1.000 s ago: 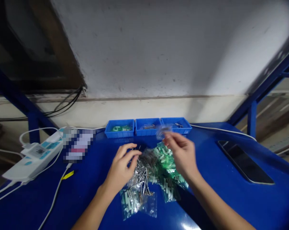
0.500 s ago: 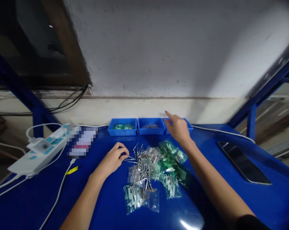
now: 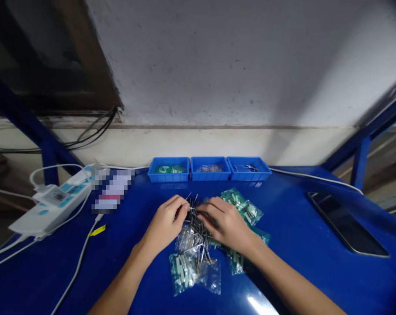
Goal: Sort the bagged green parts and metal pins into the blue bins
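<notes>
Loose metal rivets (image 3: pixel 203 251) with thin shanks lie in a heap among small plastic bags on the blue table. My left hand (image 3: pixel 167 221) is at the heap's left upper side, thumb and forefinger pinched together, with a thin rivet (image 3: pixel 189 196) showing at the fingertips. Close beside it, my right hand (image 3: pixel 229 223) curls its fingers down over the top of the heap. What those fingers hold is hidden. Under and around the right hand lie green-tinted bags (image 3: pixel 239 201) of pale plugs. Nearer me are another green-tinted bag (image 3: pixel 182 273) and a clear bag (image 3: pixel 211 275).
Along the wall stand three blue bins: the left bin (image 3: pixel 168 177) with green bags, the middle bin (image 3: pixel 211 176) with clear bags, the right bin (image 3: pixel 250 176) with several rivets. A black phone (image 3: pixel 347 225) lies right; a power strip (image 3: pixel 53 205) and cables lie left.
My right hand has come back from the right bin to the heap, uncovering that bin. My left hand has moved right, bringing its fingertips close to the right hand's.
</notes>
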A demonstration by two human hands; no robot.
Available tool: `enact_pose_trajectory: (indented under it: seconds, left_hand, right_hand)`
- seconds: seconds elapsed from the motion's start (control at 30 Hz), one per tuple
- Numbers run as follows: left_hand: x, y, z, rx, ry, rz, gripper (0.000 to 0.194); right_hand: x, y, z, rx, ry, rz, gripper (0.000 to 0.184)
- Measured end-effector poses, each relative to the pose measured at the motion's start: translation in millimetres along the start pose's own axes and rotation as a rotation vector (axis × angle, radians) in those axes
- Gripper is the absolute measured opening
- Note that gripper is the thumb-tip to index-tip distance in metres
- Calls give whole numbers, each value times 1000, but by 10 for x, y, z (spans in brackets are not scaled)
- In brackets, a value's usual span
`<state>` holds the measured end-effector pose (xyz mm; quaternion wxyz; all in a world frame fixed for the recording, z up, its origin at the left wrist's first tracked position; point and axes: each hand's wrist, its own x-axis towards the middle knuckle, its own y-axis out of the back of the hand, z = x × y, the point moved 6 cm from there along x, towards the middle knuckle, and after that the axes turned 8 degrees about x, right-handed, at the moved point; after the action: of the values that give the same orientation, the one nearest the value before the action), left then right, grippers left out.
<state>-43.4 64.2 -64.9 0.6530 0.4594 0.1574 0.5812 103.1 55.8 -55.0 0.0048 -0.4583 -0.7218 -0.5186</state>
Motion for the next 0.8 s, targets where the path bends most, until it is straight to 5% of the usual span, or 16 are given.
enact_pose_trajectory:
  seconds: [0.5, 0.8]
  left_hand:
    - [-50, 17, 93, -14, -79, 13, 10]
    - [-32, -47, -6, 23, -11, -1, 19]
  right_hand:
    - [-71, -142, 184, -6, -273, 134, 30]
    - [-58, -128, 51, 99, -166, 64, 24]
